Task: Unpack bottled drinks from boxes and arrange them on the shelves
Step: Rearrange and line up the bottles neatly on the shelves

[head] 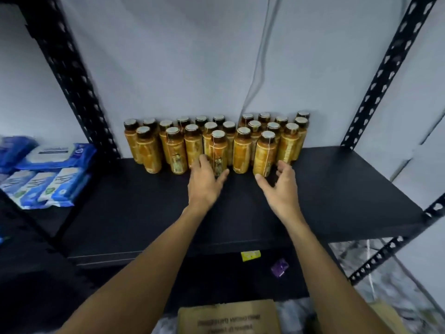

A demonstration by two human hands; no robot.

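Observation:
Several amber bottled drinks with dark caps (192, 143) stand in rows at the back of a black shelf (337, 189). My left hand (204, 182) curls round the lower part of the front middle bottle (218, 150), thumb on its right side. My right hand (281, 186) is spread, with its fingers and thumb just apart from the front right bottle (265, 153) and holding nothing. A brown cardboard box (228, 317) lies below at the bottom edge.
Black perforated uprights (72, 75) (390, 66) frame the shelf. Blue and white packs (48, 174) lie on the neighbouring shelf at left. A grey cable (260, 56) hangs down the wall. A yellow tag (250, 256) and a purple item (279, 267) sit on the lower level.

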